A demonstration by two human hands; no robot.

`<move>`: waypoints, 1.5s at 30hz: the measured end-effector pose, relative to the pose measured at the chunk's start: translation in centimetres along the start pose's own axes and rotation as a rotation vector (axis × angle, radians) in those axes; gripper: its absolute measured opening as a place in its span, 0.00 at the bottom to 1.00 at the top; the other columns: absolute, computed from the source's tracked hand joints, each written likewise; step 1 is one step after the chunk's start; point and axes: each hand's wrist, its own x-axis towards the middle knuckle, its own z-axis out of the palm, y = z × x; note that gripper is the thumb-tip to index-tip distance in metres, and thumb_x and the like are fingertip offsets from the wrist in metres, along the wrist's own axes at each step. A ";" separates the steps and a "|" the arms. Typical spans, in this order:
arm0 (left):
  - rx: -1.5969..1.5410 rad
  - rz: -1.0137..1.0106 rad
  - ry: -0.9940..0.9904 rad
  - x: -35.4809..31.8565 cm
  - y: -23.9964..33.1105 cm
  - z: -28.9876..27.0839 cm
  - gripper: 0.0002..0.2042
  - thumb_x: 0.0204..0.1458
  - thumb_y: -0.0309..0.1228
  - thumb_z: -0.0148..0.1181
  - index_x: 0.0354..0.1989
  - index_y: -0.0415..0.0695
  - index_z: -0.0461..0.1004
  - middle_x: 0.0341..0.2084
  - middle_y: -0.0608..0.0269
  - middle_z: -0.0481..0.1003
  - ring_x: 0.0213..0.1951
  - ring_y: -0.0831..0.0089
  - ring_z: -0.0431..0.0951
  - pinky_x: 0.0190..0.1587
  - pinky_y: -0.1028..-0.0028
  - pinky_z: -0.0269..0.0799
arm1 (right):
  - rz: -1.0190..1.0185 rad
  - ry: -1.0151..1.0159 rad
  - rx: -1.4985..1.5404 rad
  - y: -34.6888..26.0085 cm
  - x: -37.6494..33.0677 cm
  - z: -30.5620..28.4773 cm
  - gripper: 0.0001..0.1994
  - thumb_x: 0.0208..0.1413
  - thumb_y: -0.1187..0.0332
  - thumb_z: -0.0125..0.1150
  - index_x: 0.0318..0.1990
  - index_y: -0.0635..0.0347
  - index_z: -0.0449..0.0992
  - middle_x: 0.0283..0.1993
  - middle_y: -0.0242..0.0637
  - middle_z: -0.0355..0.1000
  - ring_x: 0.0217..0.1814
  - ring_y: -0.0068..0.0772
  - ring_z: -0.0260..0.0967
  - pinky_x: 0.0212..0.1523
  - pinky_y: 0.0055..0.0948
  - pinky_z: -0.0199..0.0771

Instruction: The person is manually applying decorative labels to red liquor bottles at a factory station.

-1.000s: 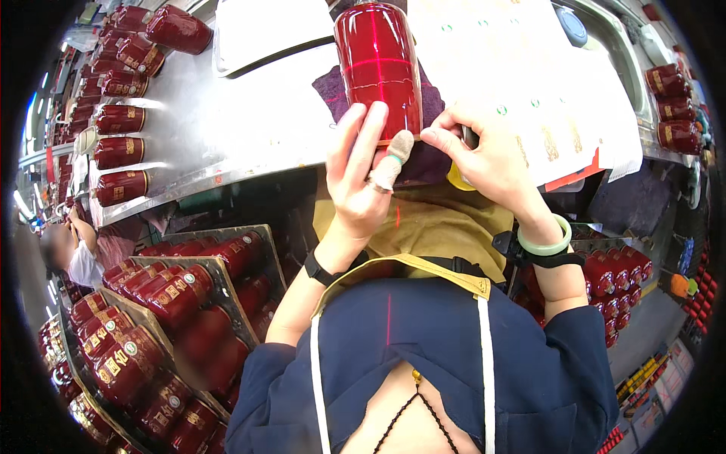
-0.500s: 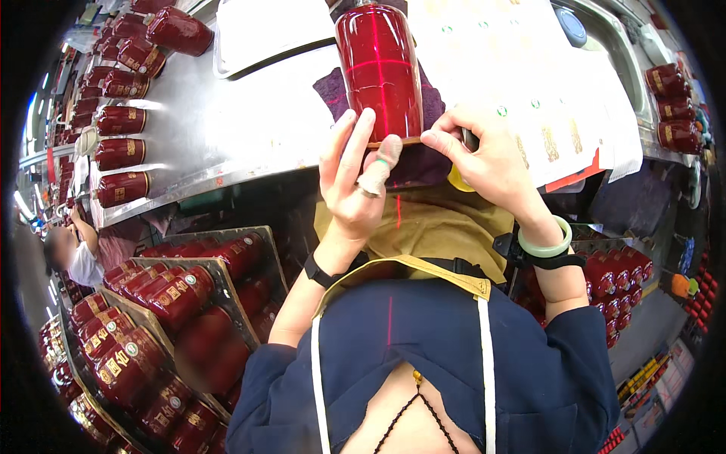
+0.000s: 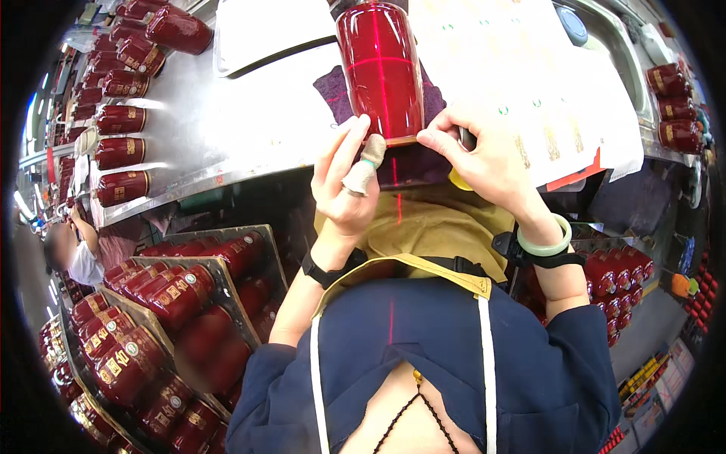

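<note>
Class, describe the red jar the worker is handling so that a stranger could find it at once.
Start at the steel workbench, then find the purple cloth at its near edge. The red jar lies on it, touched by the left hand and right hand. Unlike the labelled jars alongside, it is plain, crossed by red laser lines.

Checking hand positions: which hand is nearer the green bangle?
Right. The bangle sits on the right hand's own wrist; the left hand is across the body, at the red bottle's base.

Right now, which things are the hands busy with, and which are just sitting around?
Busy with:
- red bottle
- purple cloth under it
- left hand, right hand

Just sitting around:
- red bottles on the steel table
- bottles in the trays
- label sheets
- white tray
</note>
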 end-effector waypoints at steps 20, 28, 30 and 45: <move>-0.032 -0.074 0.004 -0.8 -0.2 0.1 0.16 0.50 0.14 0.71 0.49 0.36 0.83 0.49 0.51 0.82 0.51 0.59 0.81 0.54 0.65 0.80 | -0.023 -0.024 0.082 -0.1 0.2 0.1 0.11 0.59 0.63 0.72 0.35 0.63 0.82 0.28 0.37 0.75 0.27 0.29 0.69 0.33 0.31 0.70; 0.098 0.053 -0.002 0.4 1.1 0.3 0.17 0.50 0.20 0.73 0.51 0.35 0.82 0.54 0.54 0.79 0.59 0.53 0.76 0.60 0.60 0.75 | -0.029 -0.031 0.068 -0.1 0.2 0.1 0.11 0.58 0.64 0.72 0.35 0.64 0.82 0.29 0.39 0.77 0.28 0.32 0.71 0.34 0.33 0.71; 0.129 0.063 -0.032 0.6 1.3 0.3 0.13 0.51 0.20 0.72 0.46 0.37 0.84 0.53 0.54 0.80 0.58 0.53 0.77 0.57 0.61 0.77 | -0.040 -0.007 0.080 0.1 0.2 0.2 0.11 0.58 0.64 0.72 0.34 0.64 0.82 0.28 0.39 0.77 0.28 0.32 0.71 0.33 0.32 0.71; -0.060 -0.082 0.065 -0.7 0.1 0.6 0.12 0.50 0.13 0.71 0.43 0.36 0.84 0.47 0.49 0.83 0.50 0.57 0.83 0.53 0.65 0.82 | 0.077 0.079 0.297 -0.2 0.1 2.2 0.13 0.57 0.63 0.75 0.29 0.61 0.77 0.22 0.24 0.66 0.26 0.17 0.59 0.29 0.24 0.62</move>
